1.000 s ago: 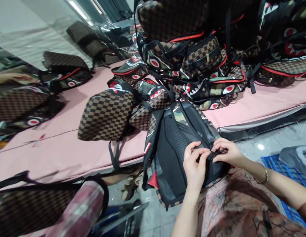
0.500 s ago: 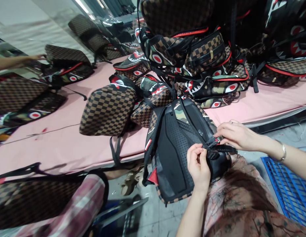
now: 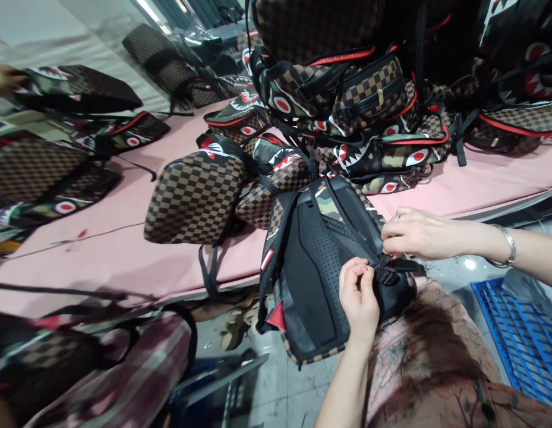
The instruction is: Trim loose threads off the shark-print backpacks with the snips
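A backpack (image 3: 311, 279) leans against the table edge by my lap, its black padded back panel facing me. My left hand (image 3: 359, 294) is closed in a pinch at the lower end of its shoulder strap (image 3: 347, 229). Just right of it, my right hand (image 3: 413, 235) grips the same strap near a black buckle (image 3: 386, 272). The fingers partly hide the webbing between them. A loose black strap end (image 3: 409, 267) sticks out to the right below my right hand.
Piled checkered backpacks (image 3: 369, 89) with shark-face patterns cover the back of the pink table (image 3: 101, 249). Another checkered backpack (image 3: 193, 199) lies left of mine. A blue crate (image 3: 516, 333) stands on the floor at right. At lower left is a person's plaid sleeve (image 3: 160, 368).
My right hand has shifted slightly left and up along the strap, nearer my left hand, which stays about still. At far left, another person's hand lifts a backpack; the plaid-sleeved person's bag has moved.
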A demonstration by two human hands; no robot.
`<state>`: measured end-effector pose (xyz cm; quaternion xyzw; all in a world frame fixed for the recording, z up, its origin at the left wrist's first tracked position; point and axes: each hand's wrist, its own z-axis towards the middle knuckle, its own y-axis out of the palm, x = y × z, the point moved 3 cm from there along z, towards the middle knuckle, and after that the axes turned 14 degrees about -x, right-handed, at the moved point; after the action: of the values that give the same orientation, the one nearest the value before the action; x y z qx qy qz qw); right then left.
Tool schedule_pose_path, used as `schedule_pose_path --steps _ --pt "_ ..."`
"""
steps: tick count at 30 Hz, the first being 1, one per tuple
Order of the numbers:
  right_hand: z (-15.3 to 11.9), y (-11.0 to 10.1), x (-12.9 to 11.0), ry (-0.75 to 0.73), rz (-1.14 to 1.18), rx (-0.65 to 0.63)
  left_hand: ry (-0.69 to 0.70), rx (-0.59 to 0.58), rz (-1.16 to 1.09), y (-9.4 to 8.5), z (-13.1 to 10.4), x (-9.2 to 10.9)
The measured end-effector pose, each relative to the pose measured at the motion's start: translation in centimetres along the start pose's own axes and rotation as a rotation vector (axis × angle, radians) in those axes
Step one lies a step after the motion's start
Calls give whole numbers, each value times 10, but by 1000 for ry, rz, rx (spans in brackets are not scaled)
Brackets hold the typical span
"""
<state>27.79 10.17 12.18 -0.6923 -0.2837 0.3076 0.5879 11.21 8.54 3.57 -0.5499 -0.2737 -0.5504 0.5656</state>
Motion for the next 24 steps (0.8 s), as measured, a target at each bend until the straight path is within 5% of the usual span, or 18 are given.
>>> schedule_pose_path --steps 11,14,19,24 --pt "12 -2 8 -90 81 -76 -36 -29 -81 1 1 -1" --pt "7 3 12 -97 147 -10 -72 -7 -146 -1 -1 -7" --pt "-16 37 19 104 643 296 -232 -14 -606 2 -2 -15" --pt "-23 92 -6 393 887 340 -305 -78 -930 0 3 -11"
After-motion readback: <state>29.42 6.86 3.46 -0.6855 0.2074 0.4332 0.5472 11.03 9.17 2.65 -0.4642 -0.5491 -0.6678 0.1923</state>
